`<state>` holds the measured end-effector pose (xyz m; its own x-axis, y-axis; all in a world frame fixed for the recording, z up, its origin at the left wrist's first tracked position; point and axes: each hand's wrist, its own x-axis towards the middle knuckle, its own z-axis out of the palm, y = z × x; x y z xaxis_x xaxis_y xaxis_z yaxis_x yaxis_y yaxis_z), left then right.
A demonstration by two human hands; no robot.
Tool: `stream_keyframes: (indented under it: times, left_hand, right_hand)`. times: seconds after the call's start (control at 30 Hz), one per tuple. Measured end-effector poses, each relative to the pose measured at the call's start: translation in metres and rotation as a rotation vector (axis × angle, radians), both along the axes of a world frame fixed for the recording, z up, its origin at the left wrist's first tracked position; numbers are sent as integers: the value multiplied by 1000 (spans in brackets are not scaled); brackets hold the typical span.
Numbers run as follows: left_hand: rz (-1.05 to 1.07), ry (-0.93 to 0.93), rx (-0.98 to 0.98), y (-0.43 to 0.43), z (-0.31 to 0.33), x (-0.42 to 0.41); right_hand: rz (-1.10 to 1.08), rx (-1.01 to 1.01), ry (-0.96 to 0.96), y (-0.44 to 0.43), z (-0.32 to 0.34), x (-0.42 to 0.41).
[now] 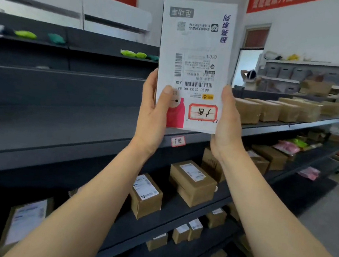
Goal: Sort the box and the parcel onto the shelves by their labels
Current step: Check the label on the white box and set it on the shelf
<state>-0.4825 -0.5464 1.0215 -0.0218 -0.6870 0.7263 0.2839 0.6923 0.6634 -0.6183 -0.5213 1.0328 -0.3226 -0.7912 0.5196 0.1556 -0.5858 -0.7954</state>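
A tall white box stands upright in front of me, held up at head height over the dark shelves. Its printed face is upside down, with a barcode label and a red-bordered handwritten sticker near the bottom. My left hand grips its lower left edge, thumb across the face. My right hand presses flat against its lower right edge. Just below the box, a small red-bordered handwritten tag is stuck on the front edge of a shelf.
Brown cartons with white labels sit on the lower shelves. More cartons line the shelf at right. Green pouches lie on an upper shelf. A person stands in the far doorway.
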Motion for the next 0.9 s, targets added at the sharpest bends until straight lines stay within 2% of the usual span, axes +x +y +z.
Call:
stream_keyframes:
  times: [0.2,0.4,0.57,0.73,0.9]
  left_hand:
    - [107,-35,60,-16,6,-13]
    - [118,-84,161,-37,14,-12]
    - [140,-101,317,-55,21,-10]
    - [111,-24,567,-74,36,-10]
    - [151,-83,636,-90,38,-18]
  right_hand:
    - [86,65,13,-34,7,-16]
    - [119,166,122,-69,15,-25]
    - [168,256,197,-97,18,-32]
    - [283,313,185,-116,27,-41]
    - [285,392,282,-137,30,-45]
